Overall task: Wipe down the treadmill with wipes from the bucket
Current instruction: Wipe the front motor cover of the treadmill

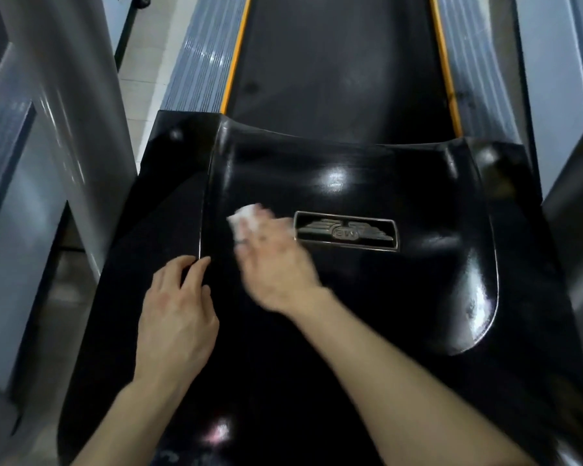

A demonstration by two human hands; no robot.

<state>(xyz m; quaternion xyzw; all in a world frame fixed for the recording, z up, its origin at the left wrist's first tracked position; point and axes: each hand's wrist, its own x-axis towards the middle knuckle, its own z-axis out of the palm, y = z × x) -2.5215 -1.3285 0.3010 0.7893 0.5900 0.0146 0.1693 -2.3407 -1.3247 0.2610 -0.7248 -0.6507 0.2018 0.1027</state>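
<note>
The treadmill's glossy black motor cover (401, 183) fills the middle of the view. A metal winged badge (346, 231) sits at its centre. My right hand (273, 260) presses a crumpled white wipe (244, 220) onto the cover just left of the badge; the hand is blurred. My left hand (177, 314) rests flat on the cover's left side, fingers lying along a raised seam. Beyond the cover lies the dark running belt (337, 62), edged with yellow strips. The bucket is not in view.
Grey ribbed side rails (199, 55) flank the belt. A grey upright (64, 95) of the treadmill frame rises at the left, and another grey frame part (572, 213) stands at the right. Pale floor tiles (142, 75) show at the far left.
</note>
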